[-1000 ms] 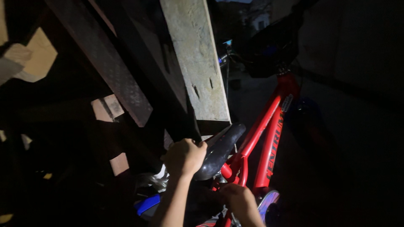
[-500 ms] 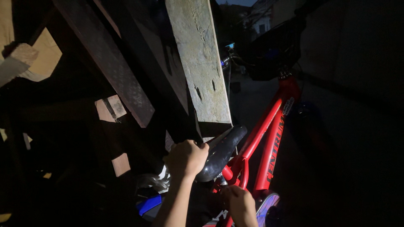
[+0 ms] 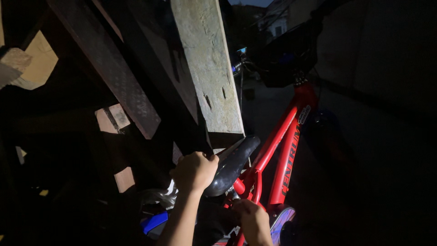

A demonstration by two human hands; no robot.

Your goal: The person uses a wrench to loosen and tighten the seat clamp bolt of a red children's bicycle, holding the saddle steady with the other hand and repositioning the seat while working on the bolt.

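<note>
Gripped tight around the rear of the black bicycle saddle, the left hand holds as before, the right hand staying low at the red frame, its grip unclear.

The black bicycle saddle is glossy and narrow, its nose pointing up and away toward the far right, tilted. It sits atop a red bicycle frame whose two tubes slant from the near centre up to the far right, where dark handlebars stand.
</note>
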